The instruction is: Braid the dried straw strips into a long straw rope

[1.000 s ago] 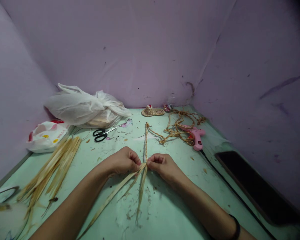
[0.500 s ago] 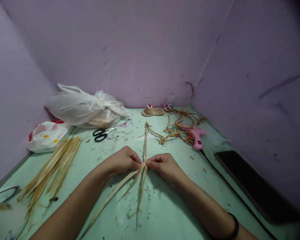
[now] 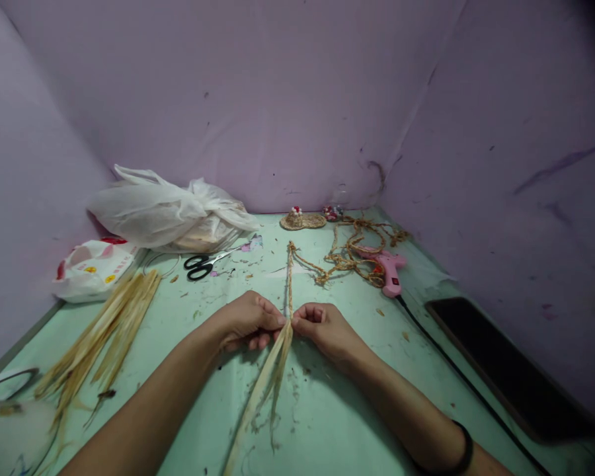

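Note:
A thin braided cord [image 3: 290,281] runs straight back from my hands to a point on the table where it bends right. At its near end, loose pale dried-leaf strips [image 3: 258,400] fan toward me. My left hand [image 3: 250,320] pinches the strips at the braid's end, thumb against the fingers. Close beside it, my right hand [image 3: 322,327] pinches the same spot from the right. The braid continues into a tangled coil of braided cord [image 3: 361,261] at the back right. Fingertips partly hide the joint between braid and strips.
Black-handled scissors [image 3: 201,266], a white plastic bag [image 3: 173,208], a printed packet [image 3: 96,268] and a bundle of dried strips [image 3: 112,327] lie left. A small woven hat ornament [image 3: 302,219] sits behind. Right are a pink glue gun [image 3: 391,274], its black cord and a dark phone-like slab [image 3: 506,370].
The long pale strip has swung from the left toward the middle, closer to the other strips. My left fingers have shifted slightly right; my right hand stays almost in place.

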Demonstrator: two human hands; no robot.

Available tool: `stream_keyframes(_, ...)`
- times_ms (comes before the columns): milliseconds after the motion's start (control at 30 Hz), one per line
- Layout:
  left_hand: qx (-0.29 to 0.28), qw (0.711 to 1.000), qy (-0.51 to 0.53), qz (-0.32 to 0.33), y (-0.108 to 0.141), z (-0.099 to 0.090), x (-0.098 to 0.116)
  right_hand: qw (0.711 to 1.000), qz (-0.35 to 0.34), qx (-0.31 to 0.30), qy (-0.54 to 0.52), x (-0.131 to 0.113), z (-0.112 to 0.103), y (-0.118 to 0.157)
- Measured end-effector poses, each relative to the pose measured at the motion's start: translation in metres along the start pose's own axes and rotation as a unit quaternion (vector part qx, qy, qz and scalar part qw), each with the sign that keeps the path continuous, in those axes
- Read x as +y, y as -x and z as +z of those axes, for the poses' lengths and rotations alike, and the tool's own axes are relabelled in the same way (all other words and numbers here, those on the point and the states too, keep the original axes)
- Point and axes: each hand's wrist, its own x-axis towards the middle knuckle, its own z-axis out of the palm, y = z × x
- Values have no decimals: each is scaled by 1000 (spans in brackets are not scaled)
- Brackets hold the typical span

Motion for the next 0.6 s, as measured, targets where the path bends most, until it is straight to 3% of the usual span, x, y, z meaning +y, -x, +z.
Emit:
stream_keyframes(167, 22, 999, 30, -3, -3, 5, -1, 1000, -3, 1, -5, 2, 0, -1)
stream_keyframes(433, 93, 995, -14, -17, -12, 4, -5, 1000, -6, 2, -5, 1, 2, -1)
stream_keyframes(600, 61, 995, 69, -25, -12, 6, -3, 1000, -4, 6, -20, -1, 3, 1)
